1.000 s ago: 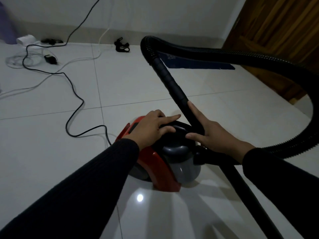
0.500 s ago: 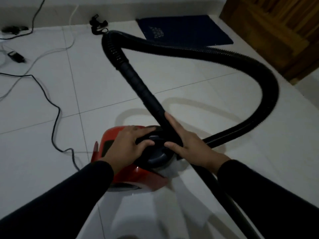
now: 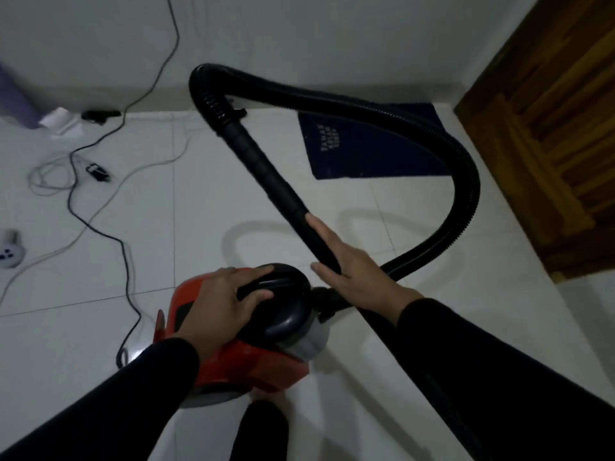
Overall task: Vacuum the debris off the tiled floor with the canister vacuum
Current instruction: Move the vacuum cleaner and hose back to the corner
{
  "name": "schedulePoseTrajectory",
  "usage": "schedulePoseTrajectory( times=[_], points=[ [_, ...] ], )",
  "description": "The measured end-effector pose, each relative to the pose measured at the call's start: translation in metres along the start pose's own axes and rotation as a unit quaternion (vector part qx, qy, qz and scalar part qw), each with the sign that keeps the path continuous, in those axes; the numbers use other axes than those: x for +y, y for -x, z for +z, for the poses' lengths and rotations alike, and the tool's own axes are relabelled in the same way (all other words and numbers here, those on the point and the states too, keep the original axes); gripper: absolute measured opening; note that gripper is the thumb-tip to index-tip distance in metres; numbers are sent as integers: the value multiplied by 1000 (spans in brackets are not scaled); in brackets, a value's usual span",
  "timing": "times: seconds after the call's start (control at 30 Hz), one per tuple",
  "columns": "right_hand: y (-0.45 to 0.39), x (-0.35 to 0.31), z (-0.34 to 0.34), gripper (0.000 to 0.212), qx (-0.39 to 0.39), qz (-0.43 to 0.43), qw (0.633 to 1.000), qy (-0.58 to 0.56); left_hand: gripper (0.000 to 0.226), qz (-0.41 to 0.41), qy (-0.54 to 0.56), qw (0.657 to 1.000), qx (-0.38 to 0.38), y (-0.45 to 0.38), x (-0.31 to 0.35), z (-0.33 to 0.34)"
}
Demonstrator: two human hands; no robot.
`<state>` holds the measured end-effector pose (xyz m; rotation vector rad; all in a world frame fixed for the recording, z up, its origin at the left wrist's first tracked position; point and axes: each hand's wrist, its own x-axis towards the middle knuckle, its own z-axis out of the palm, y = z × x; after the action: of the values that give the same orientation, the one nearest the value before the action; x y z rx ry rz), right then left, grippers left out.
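Note:
A red canister vacuum [image 3: 239, 364] with a dark round lid [image 3: 286, 311] stands on the white tiled floor [image 3: 83, 344] below me. My left hand [image 3: 223, 301] lies on its top, fingers curled around the black carry handle. My right hand [image 3: 356, 274] rests flat against the black rigid wand [image 3: 266, 168], fingers straight, thumb apart. A black ribbed hose [image 3: 462, 181] loops from the wand's far end round to the right and back to the canister's front. No debris shows clearly on the tiles.
A black power cord [image 3: 123, 247] snakes across the floor on the left, with white cables [image 3: 46, 176], a small adapter [image 3: 96, 169] and a white plug [image 3: 10, 251]. A dark blue mat [image 3: 366, 144] lies by the far wall. A wooden door [image 3: 559, 128] stands right.
My view has tipped back up, showing the wall and more of the left floor. My right hand has slid a little up the wand. My left hand stays on the handle.

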<state>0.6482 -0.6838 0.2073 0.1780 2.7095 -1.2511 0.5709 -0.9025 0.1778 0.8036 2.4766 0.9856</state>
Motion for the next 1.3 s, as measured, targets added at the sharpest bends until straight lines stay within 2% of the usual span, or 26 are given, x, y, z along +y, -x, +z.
schedulePoseTrajectory(
  times=[0.13, 0.37, 0.5, 0.7, 0.87, 1.03, 1.3],
  points=[
    [-75, 1, -73, 76, -27, 4, 1000, 2, 50, -11, 22, 1000, -5, -85, 23, -24],
    [-195, 35, -192, 75, -62, -7, 998, 20, 41, -39, 5, 999, 27, -238, 72, -37],
    [-268, 72, -245, 74, -115, -35, 993, 20, 39, -44, -6, 998, 54, -326, 90, -30],
    [-377, 115, -314, 72, -203, -85, 975, -6, 40, -102, 14, 990, 96, -435, 108, -2],
    [-469, 137, -342, 74, -275, -90, 957, 10, 40, -147, 61, 976, 151, -508, 97, 16],
    [-553, 162, -356, 71, -340, -62, 938, 7, 37, -162, 51, 973, 157, -575, 78, 26],
    [-662, 225, -363, 67, -455, -86, 885, 43, 38, -169, -14, 982, 80, -658, 44, 63]
  ],
)
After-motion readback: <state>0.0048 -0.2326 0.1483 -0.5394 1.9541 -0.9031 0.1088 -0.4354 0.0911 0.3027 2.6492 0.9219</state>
